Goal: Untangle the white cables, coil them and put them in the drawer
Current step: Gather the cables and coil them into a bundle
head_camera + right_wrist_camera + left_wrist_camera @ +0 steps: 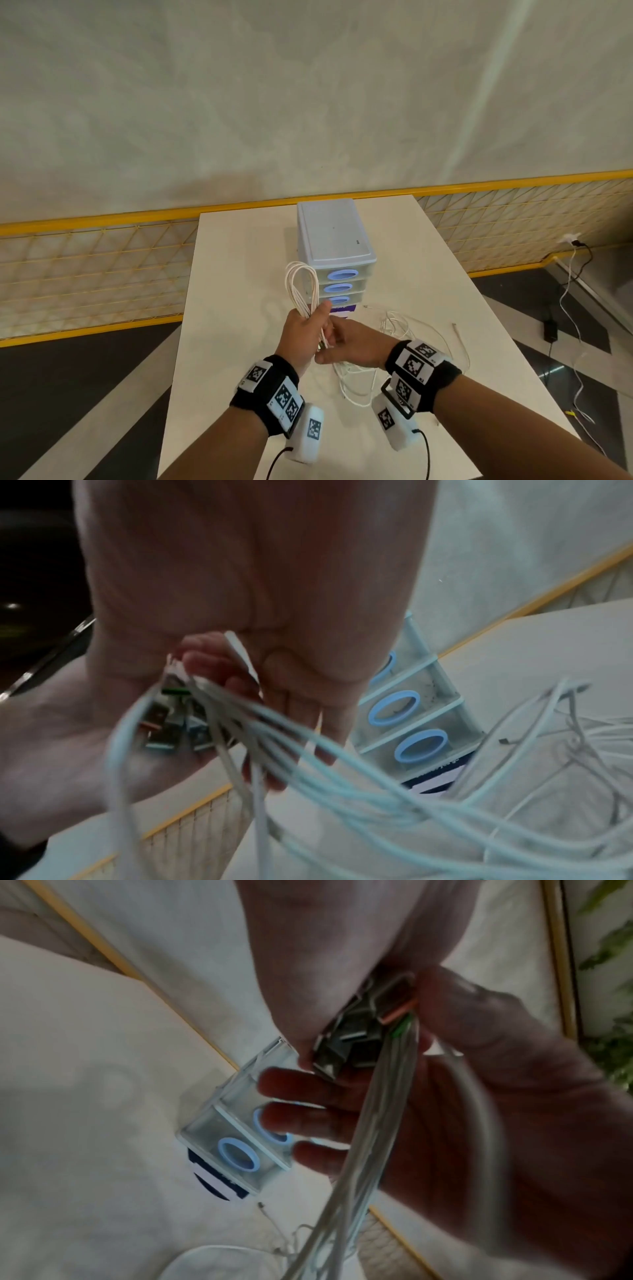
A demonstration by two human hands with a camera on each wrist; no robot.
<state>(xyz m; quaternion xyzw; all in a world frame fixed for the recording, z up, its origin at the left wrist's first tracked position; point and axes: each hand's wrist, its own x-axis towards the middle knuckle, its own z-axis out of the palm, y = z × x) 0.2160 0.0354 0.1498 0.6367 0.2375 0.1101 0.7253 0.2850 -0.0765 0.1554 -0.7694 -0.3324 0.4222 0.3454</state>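
You are gripping looped cables (301, 287) in your left hand (305, 334); your right hand (352, 346) is pinching their plugs (359, 1031). Loose cables (404, 329) are lying uncoiled, drawers (337, 286) staying closed.

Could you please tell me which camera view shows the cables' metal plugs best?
The left wrist view: the plugs sit bunched and near centre, between the left hand and right hand. The right wrist view shows them smaller, blurred behind cables. The head view shows barely a glint.

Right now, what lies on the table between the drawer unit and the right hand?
In the head view, loose white cables lie tangled on the table between the drawer unit and the right hand, beside a purple card under the unit.
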